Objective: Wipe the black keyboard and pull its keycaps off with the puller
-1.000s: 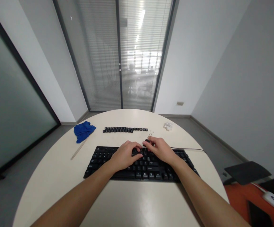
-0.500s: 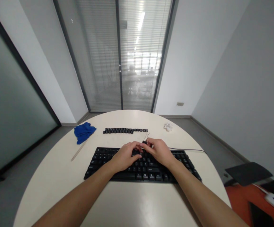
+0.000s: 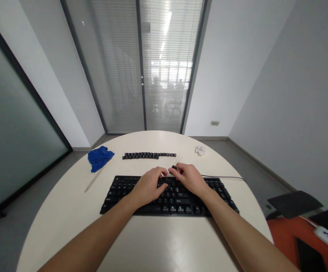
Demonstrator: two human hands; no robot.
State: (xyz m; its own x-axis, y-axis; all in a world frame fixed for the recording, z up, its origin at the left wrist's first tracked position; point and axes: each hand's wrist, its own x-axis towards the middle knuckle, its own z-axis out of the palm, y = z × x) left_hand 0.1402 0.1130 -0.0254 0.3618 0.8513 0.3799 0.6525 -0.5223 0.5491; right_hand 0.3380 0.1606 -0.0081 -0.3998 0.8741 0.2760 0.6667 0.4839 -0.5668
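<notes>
A black keyboard point(image 3: 149, 209) lies on the round table, its middle partly hidden by my hands. My right hand point(image 3: 190, 177) pinches a small wire keycap puller point(image 3: 174, 167) with a black handle, just above the keyboard's back edge. Thin wire shows beyond the fingers. My left hand point(image 3: 149, 185) rests over the middle-left keys, thumb and index finger apart with nothing visible between them. Past the keyboard, removed black keycaps point(image 3: 141, 155) stand in two neat rows.
A blue cloth point(image 3: 100, 158) and a thin wooden stick point(image 3: 93, 182) lie at the left. Crumpled white tissue point(image 3: 200, 150) sits at the back right. The keyboard's cable point(image 3: 223, 176) runs off rightward. An orange chair point(image 3: 285, 234) stands beyond the table's right edge.
My right hand has lifted the keycap puller slightly away from my left hand and tilted it. My left fingers have parted from it. The view has shifted a little.
</notes>
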